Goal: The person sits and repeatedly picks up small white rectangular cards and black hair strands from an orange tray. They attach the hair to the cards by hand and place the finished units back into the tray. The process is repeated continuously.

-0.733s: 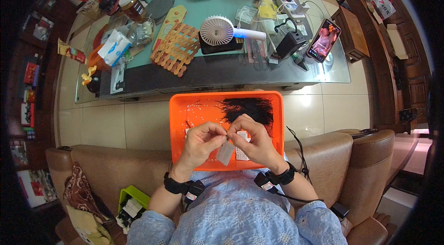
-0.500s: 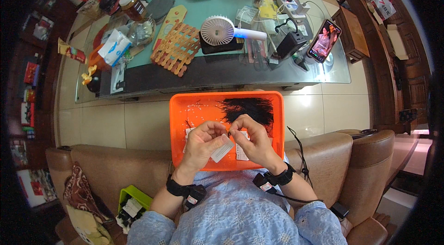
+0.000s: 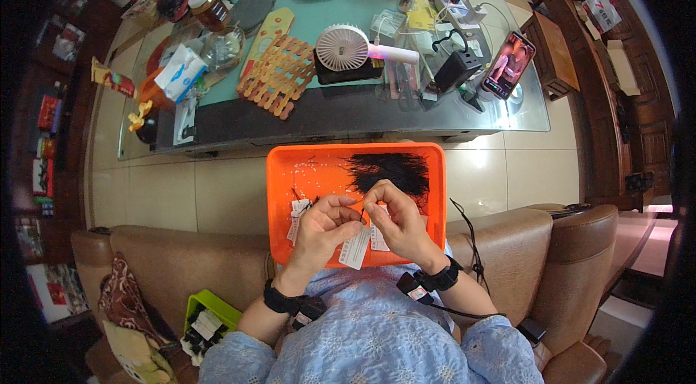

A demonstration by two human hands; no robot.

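Observation:
Over the near half of an orange tray, both of my hands work close together. My left hand is closed in a pinch at a thin black string. The fingertips of my right hand pinch the same string from the other side. From it a white hang tag dangles between my hands, tilted, over the tray's near rim. A bundle of black strings lies in the tray's far right, and small white bits are scattered at the far left. More white tags lie partly hidden behind my hands.
Beyond the tray stands a glass-topped table with a handheld fan, a wooden slatted mat and a lit phone. A green bin sits on the brown sofa to my left. A black cord lies at the right.
The white tag has swung from lying by my left fingers to hanging lower, more upright. My left hand has shifted slightly, exposing more tags at the tray's left. The fan's light turned from blue to pink.

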